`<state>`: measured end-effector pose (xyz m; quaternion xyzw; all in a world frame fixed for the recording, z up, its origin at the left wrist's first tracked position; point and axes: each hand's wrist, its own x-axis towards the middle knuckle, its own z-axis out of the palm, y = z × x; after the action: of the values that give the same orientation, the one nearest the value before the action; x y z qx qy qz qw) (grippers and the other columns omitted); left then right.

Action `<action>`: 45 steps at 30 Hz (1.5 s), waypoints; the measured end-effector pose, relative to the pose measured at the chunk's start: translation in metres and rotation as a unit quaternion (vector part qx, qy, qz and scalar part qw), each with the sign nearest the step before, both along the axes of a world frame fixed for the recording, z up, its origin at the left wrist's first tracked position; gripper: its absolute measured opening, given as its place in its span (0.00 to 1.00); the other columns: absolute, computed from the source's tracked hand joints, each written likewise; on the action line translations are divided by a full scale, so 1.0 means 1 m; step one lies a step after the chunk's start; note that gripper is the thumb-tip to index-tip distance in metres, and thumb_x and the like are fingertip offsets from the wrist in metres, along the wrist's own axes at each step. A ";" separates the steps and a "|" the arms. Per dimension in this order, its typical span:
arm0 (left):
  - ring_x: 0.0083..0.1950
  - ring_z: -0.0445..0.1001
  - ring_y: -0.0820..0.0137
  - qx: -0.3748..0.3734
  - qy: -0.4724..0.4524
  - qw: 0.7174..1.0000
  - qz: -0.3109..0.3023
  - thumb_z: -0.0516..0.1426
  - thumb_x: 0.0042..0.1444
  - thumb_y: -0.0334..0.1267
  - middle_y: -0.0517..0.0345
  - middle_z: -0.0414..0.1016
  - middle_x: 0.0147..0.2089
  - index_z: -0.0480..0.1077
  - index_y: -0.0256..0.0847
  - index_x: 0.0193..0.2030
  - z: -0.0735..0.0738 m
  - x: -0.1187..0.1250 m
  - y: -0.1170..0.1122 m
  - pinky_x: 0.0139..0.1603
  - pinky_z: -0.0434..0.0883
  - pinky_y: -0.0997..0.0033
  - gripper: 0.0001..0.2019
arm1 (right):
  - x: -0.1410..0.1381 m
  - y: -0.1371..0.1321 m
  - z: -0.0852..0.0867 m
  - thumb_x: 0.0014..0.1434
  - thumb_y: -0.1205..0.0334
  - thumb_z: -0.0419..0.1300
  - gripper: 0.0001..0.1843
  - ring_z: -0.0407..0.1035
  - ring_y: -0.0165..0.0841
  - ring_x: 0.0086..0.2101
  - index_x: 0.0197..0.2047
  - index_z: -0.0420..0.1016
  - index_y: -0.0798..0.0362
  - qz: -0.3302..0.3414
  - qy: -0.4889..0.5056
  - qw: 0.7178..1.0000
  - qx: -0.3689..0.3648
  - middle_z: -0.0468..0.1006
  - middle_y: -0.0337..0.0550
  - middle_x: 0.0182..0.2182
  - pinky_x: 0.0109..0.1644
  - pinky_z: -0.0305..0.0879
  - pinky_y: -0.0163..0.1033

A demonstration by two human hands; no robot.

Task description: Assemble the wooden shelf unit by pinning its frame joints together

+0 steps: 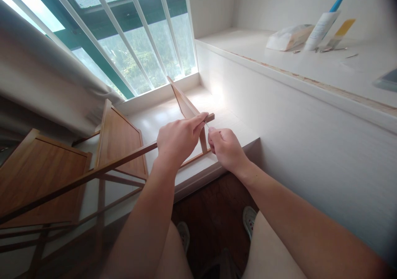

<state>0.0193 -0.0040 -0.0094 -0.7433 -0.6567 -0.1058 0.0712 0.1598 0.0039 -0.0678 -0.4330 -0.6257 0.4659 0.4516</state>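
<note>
My left hand [178,140] is wrapped round a long wooden rail [127,159] close to its far end, with the thumb and index finger near the tip. The rail belongs to a brown wooden rack with several panels. Just right of it, my right hand [228,146] is closed in a pinch on a thin metal tool [206,124], whose slim shaft points at the rail's end. Most of that tool is hidden in the fingers. Below the rail's end stands a wooden end panel [186,103], seen nearly edge-on. Two more wooden panels [119,138] slant at the left.
A white ledge [245,43] at the right bears a white tube [321,31] with a blue tip, a yellow scraper [343,29], a plastic packet [290,37] and small metal pieces. A barred window [145,43] and a curtain [46,60] are behind. Dark floor [214,204] lies below.
</note>
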 end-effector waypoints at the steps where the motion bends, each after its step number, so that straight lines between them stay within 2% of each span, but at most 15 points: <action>1: 0.41 0.79 0.60 0.001 0.000 1.000 0.001 0.44 0.69 0.51 0.60 0.83 0.45 0.68 0.68 0.62 0.000 0.000 0.000 0.36 0.64 0.65 0.19 | 0.000 0.000 0.000 0.69 0.54 0.45 0.26 0.51 0.28 0.19 0.18 0.52 0.49 -0.001 -0.001 1.000 -0.001 0.54 0.34 0.15 0.25 0.47 0.38; 7: 0.41 0.79 0.60 0.010 0.008 1.000 -0.003 0.44 0.69 0.52 0.61 0.83 0.44 0.68 0.70 0.61 -0.001 -0.001 0.001 0.33 0.62 0.65 0.19 | 0.004 0.001 0.001 0.70 0.54 0.45 0.27 0.53 0.27 0.19 0.17 0.53 0.50 -0.003 -0.022 1.000 0.013 0.56 0.34 0.14 0.27 0.48 0.38; 12: 0.41 0.79 0.60 0.004 0.005 1.000 0.008 0.44 0.69 0.53 0.61 0.83 0.45 0.68 0.70 0.61 0.000 0.001 0.000 0.34 0.63 0.65 0.20 | 0.004 0.001 0.001 0.70 0.56 0.46 0.26 0.50 0.28 0.20 0.19 0.52 0.50 -0.010 -0.067 0.996 0.053 0.52 0.34 0.15 0.28 0.43 0.39; 19: 0.41 0.79 0.60 0.006 0.004 1.000 0.006 0.43 0.69 0.53 0.62 0.83 0.44 0.68 0.70 0.61 0.000 0.001 0.000 0.34 0.63 0.65 0.20 | 0.004 0.002 -0.001 0.69 0.57 0.46 0.25 0.51 0.29 0.21 0.20 0.53 0.50 -0.031 -0.134 0.984 0.110 0.56 0.36 0.16 0.29 0.41 0.40; 25: 0.40 0.79 0.60 0.009 0.005 1.000 0.001 0.44 0.69 0.52 0.63 0.83 0.44 0.68 0.70 0.61 -0.002 -0.001 0.001 0.32 0.61 0.65 0.19 | 0.014 0.007 0.006 0.70 0.54 0.44 0.24 0.49 0.30 0.22 0.22 0.57 0.51 -0.010 -0.309 0.938 0.157 0.60 0.39 0.19 0.30 0.41 0.40; 30: 0.41 0.79 0.59 0.005 0.008 1.000 0.007 0.44 0.69 0.53 0.62 0.83 0.44 0.68 0.70 0.61 0.000 0.000 0.001 0.34 0.63 0.65 0.19 | 0.024 0.015 0.009 0.70 0.52 0.42 0.25 0.48 0.31 0.22 0.23 0.61 0.51 -0.010 -0.388 0.907 0.163 0.64 0.41 0.21 0.30 0.40 0.40; 39: 0.39 0.79 0.60 0.015 0.016 1.000 0.003 0.44 0.69 0.52 0.63 0.83 0.44 0.68 0.70 0.61 -0.002 -0.001 0.001 0.32 0.61 0.66 0.19 | 0.019 0.009 0.012 0.70 0.54 0.42 0.25 0.56 0.32 0.24 0.24 0.66 0.52 0.008 -0.419 0.890 0.178 0.69 0.43 0.22 0.30 0.41 0.40; 45: 0.38 0.79 0.60 0.017 0.014 1.000 0.000 0.44 0.69 0.52 0.63 0.83 0.43 0.68 0.71 0.61 -0.002 -0.002 0.001 0.31 0.59 0.66 0.19 | 0.019 0.009 0.015 0.70 0.55 0.41 0.26 0.58 0.32 0.25 0.25 0.66 0.53 0.011 -0.414 0.893 0.174 0.69 0.42 0.21 0.30 0.42 0.39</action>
<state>0.0176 -0.0026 -0.0117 -0.7432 -0.6540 -0.1068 0.0929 0.1787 0.0129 -0.0533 -0.4942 -0.8320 0.1328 0.2143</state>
